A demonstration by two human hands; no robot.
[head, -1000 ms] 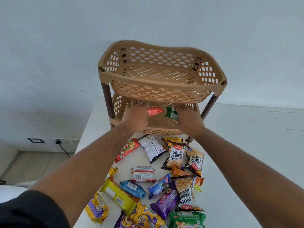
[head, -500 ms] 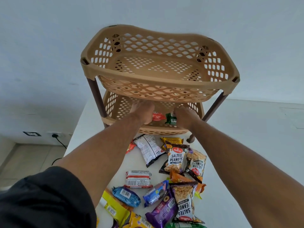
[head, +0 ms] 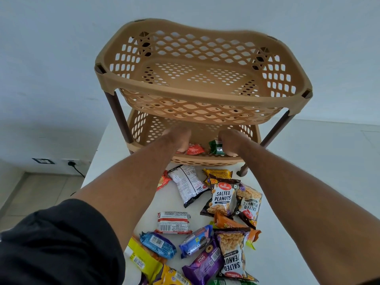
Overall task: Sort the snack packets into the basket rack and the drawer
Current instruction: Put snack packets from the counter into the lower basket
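both hands in lower basket (head: 141, 128), gripping packets.

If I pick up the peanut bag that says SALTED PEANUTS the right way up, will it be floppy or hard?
The peanut bag looks like thin shiny film with creases, so it will probably bend and crinkle. It looks puffy, so likely light, with nuts shifting inside. The glossy skin may be a bit slippery; pinching its sealed top edge should help.

The basket rack (head: 202, 87) is tan plastic pierced with a diamond lattice, on dark brown legs (head: 118, 116). In its lower basket lie a red packet (head: 195, 149) and a green packet (head: 216, 147). On the white table (head: 287, 233) lie black-and-white peanut packets (head: 222, 197), blue biscuit packets (head: 158, 244), and a purple packet (head: 205, 263).
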